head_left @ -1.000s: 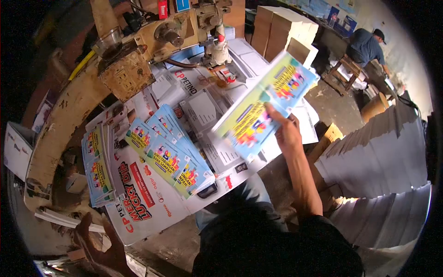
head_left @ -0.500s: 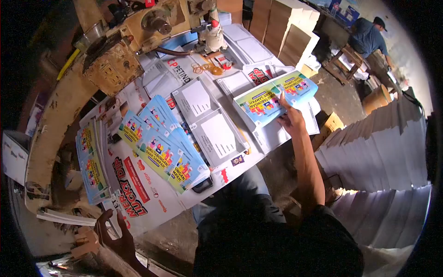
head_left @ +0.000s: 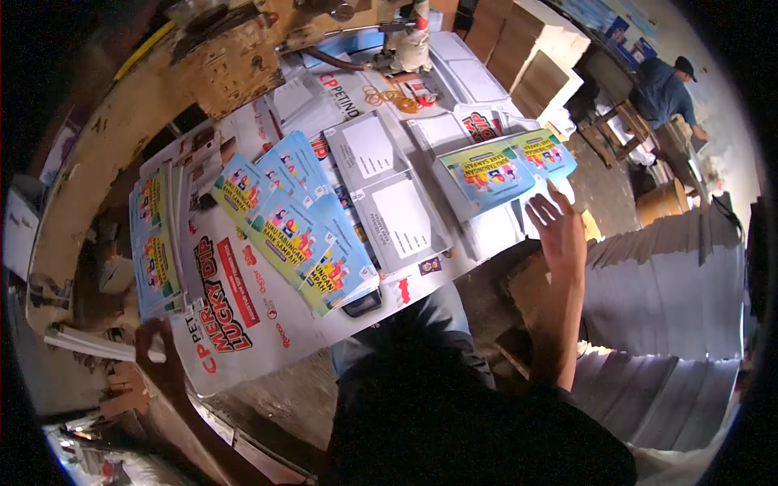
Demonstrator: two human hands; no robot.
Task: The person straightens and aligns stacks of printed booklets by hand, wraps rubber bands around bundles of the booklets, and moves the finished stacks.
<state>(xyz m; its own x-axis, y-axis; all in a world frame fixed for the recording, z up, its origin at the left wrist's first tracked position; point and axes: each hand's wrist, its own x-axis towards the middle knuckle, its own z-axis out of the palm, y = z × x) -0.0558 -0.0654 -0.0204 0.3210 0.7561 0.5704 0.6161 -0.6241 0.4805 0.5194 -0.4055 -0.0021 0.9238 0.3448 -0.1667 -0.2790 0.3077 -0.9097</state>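
My right hand (head_left: 559, 227) is open with its fingers spread, just off the front right edge of a stack of blue and green booklets (head_left: 486, 178). That stack rests on white printed sheets on the table's right side. At the table's left corner, my left hand (head_left: 162, 360) is dark, its thumb and finger curled together in a ring; whether anything is between them is hidden. It is nearest to the lower end of another booklet stack (head_left: 154, 243) and some white paper strips (head_left: 89, 344). Fanned blue and green booklets (head_left: 296, 227) lie mid-table.
Grey-and-white printed sheets (head_left: 389, 215) lie beside the fan. Rubber bands (head_left: 389, 97) sit near the back, under a worn machine (head_left: 219, 81). A phone (head_left: 363, 304) shows at the front edge. Tall paper stacks (head_left: 664, 275) stand right; a person (head_left: 664, 93) sits beyond.
My right hand has let go of the booklet stack and drawn back, fingers spreading. My left hand has moved up-left to the table corner and its fingers have curled together. The view has shifted slightly.
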